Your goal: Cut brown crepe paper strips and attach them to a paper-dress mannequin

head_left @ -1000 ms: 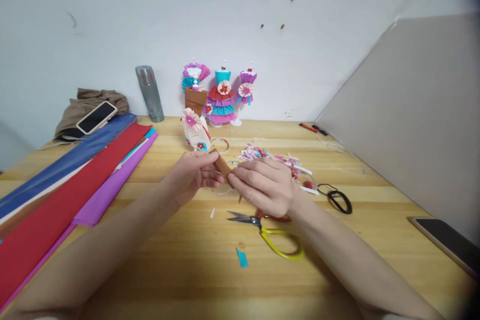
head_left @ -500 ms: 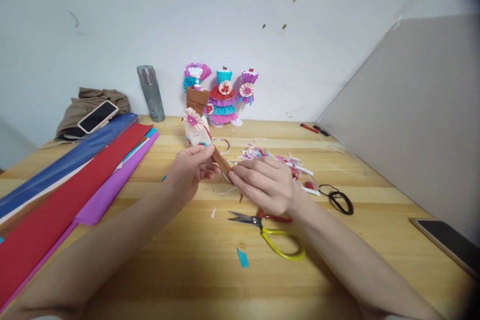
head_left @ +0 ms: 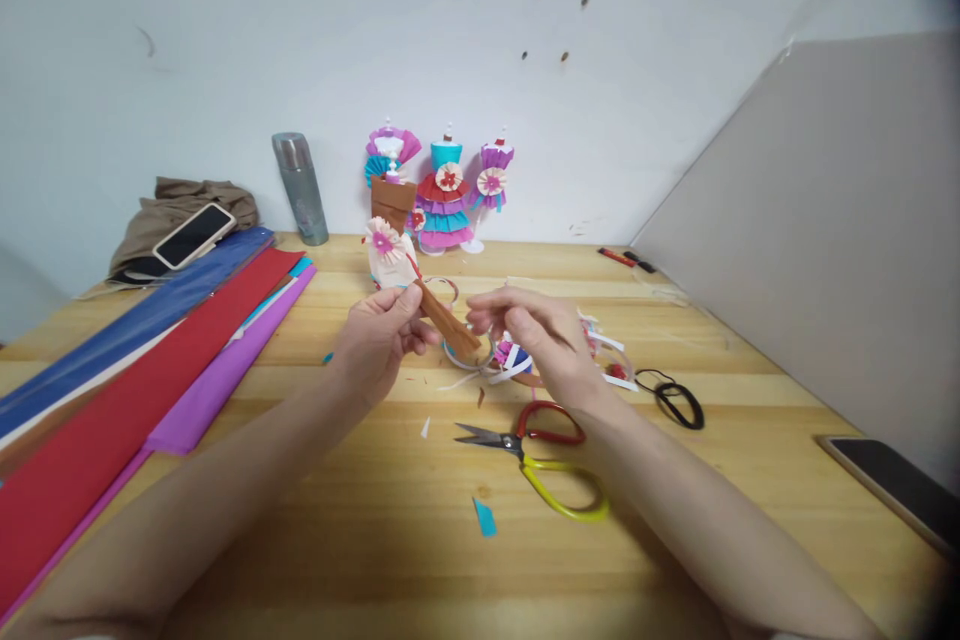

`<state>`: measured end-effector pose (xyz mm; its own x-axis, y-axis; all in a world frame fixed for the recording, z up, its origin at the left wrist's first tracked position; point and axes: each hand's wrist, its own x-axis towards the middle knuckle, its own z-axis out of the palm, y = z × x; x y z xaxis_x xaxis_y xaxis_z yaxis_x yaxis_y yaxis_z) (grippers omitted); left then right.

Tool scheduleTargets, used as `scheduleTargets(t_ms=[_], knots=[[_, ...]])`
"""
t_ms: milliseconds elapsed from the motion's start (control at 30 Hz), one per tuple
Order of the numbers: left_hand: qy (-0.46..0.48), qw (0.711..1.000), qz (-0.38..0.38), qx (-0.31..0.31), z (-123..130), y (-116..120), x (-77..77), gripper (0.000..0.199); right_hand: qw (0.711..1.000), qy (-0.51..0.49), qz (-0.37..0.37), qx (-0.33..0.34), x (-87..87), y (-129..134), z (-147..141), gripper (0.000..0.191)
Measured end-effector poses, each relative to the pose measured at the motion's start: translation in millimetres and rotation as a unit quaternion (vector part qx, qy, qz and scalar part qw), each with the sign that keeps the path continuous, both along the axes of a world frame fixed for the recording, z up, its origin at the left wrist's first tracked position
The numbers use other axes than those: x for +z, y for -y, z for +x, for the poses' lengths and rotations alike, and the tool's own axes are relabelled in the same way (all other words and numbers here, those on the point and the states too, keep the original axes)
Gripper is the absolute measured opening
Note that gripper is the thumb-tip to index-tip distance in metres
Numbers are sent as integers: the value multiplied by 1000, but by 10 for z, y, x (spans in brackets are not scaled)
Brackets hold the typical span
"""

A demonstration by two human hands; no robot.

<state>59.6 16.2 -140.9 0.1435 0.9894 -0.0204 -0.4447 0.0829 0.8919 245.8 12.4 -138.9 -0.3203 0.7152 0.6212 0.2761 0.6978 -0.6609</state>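
Note:
A narrow folded strip of brown crepe paper slants down to the right above the table. My left hand pinches its upper end between thumb and fingers. Just right of the strip's loose lower end is my right hand, fingers apart and holding nothing. Behind my left hand stands a small dress form with a brown paper bodice, a pale skirt and a pink-centred paper flower. Below my right hand lie scissors with one red and one yellow handle loop, blades open. Paper scraps and ribbon are partly hidden behind that hand.
Dressed forms stand by the wall beside a flask. Long crepe paper sheets cover the left side, with a phone on brown cloth behind. A black cord and another phone lie right. A blue scrap lies in front.
My right hand has let go of the strip's lower end and lifted slightly away to the right, its fingers opening. My left hand keeps its pinch in nearly the same place.

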Motion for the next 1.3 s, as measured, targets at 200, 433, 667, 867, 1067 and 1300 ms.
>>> scheduleTargets(t_ms=[200, 433, 667, 867, 1067, 1300], knots=[[-1, 999, -1, -35, -8, -46, -74, 33, 981, 35, -192, 11, 55, 60, -81, 29], [37, 991, -55, -115, -3, -96, -186, 41, 992, 65, -61, -88, 20, 36, -65, 23], [29, 990, -47, -128, 27, -31, -180, 33, 988, 123, -41, -86, 16, 40, -67, 27], [13, 990, -67, -124, 10, -57, -171, 33, 987, 75, -136, -50, 28, -16, -34, 28], [4, 987, -69, -145, -14, -52, -131, 25, 988, 86, -67, -107, 32, -43, 6, 25], [63, 986, -59, -145, -7, -38, -149, 22, 989, 100, -69, -90, 37, -4, -17, 25]])
